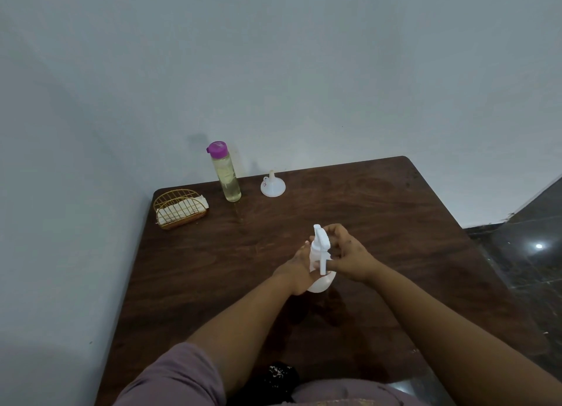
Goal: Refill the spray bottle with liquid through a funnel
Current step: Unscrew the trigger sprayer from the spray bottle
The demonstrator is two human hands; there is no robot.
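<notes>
Nearest the camera, two bare forearms reach out from mauve sleeves over the dark wooden table. At mid-table stands the one white spray bottle, upright, its rounded body resting on the table and its trigger head on top. The left hand wraps its grip round the bottle's neck and shoulder from the left side; the right hand has its fingers curled about the trigger head from the right, so both grips are closed on the bottle. This looks like the unscrewing of the head, the first step before any pouring. To do it well, the left hand should pin the body firmly against the table so it does not spin, while the right turns the collar rather than the nozzle, then lifts the head straight up so the dip tube comes clear without dripping or tipping the bottle. Farther back, well apart from the hands, one white funnel sits mouth down, spout up, untouched. Just left of it stands one clear bottle of pale yellow liquid with a purple cap, still closed. At the far left corner is one gold wire holder with white napkins.
</notes>
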